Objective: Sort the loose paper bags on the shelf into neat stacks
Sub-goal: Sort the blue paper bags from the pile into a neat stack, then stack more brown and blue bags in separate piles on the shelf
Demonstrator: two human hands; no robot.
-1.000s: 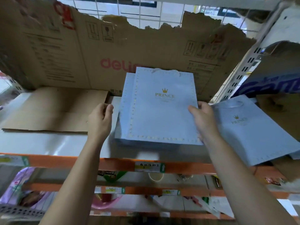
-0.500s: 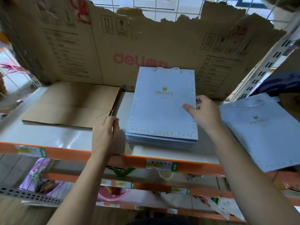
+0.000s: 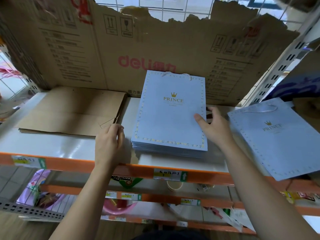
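Head view: the stack of blue paper bags (image 3: 169, 122) lies flat on the shelf (image 3: 60, 146) between both hands. The right hand (image 3: 214, 130) grips its right edge, thumb on top. The left hand (image 3: 109, 142), fingers loosely curled and empty, sits just left of it. A loose bag (image 3: 273, 141) lies right of the right hand.

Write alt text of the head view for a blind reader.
A neat stack of blue PRINCE paper bags lies on a shelf between the left hand and the right hand, whose thumb rests on top. Another such bag lies askew at right.
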